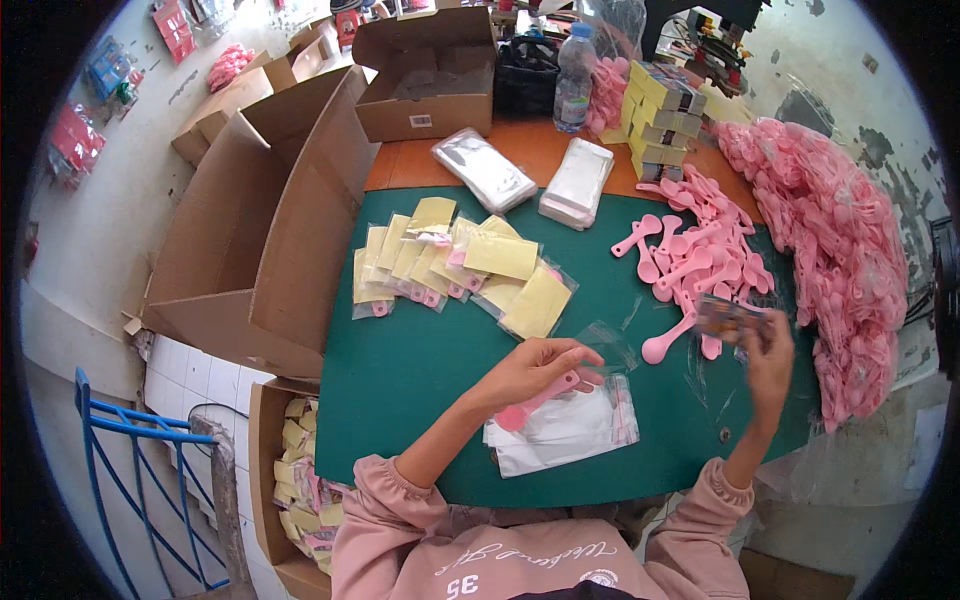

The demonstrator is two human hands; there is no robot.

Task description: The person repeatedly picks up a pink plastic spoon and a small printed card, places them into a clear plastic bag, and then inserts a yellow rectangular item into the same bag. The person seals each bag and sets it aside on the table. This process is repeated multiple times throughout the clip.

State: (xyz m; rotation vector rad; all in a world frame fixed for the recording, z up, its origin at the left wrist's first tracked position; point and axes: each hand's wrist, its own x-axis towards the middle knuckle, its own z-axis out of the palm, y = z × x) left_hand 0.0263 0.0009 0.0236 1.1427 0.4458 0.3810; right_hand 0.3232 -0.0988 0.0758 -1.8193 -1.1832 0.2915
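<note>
My left hand (548, 366) is closed on the upper end of a clear plastic bag, whose film stands up past the fingers. A pink measuring spoon (516, 415) lies under that hand, seemingly inside the bag, though the fingers partly cover it. Beneath it is a stack of clear bags (560, 450) on the green mat (420, 400). My right hand (768, 355), slightly blurred, grips a small printed card (728, 318) beside the pile of pink spoons (700, 250).
Filled bags with yellow cards (500, 254) lie on the mat's far left. Behind are two bundles of clear bags (575, 185), stacked cards (660, 120) and a water bottle (573, 80). Wrapped pink spoons (830, 250) heap up right. Cardboard boxes (300, 220) stand left; a lower box (265, 470) holds filled bags.
</note>
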